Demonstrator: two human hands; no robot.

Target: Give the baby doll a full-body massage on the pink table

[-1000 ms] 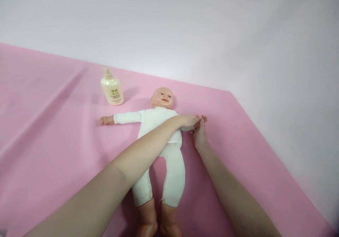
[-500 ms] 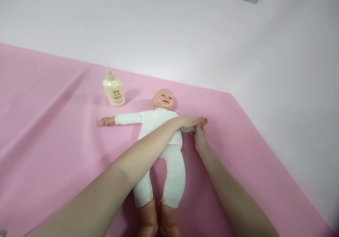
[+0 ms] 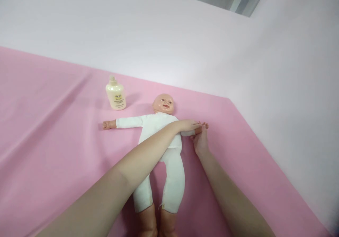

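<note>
**Both hands at the doll's outstretched arm**

Baby doll (image 3: 158, 129) lies on its back on a pink sheet (image 3: 53, 141), head (image 3: 163, 104) toward the pale wall (image 3: 185, 53), legs (image 3: 173, 180) pointing back at the wearer. White bodysuit. Both arms spread sideways.

Left hand (image 3: 189, 125): forearm crosses over the doll's torso from lower left. Hand lies on top of the doll's arm on the right of the view. Fingers straight, laid along the sleeve (image 3: 186, 133) toward the doll's small hand (image 3: 205, 126). Grip open and flat, nothing clasped.

Right hand (image 3: 200, 141): comes up from lower right, just beside and below the same arm. Fingertips touch at the doll's wrist, close under the left hand's fingers. Cannot tell if this grip closes round the wrist or only props it; the contact is too small and partly covered.

Doll's other arm (image 3: 127, 122) rests free on the sheet, untouched.

Cream lotion bottle (image 3: 116, 96) stands upright near the doll's head, on its left in the view, apart from the doll and well away from both hands.
</note>
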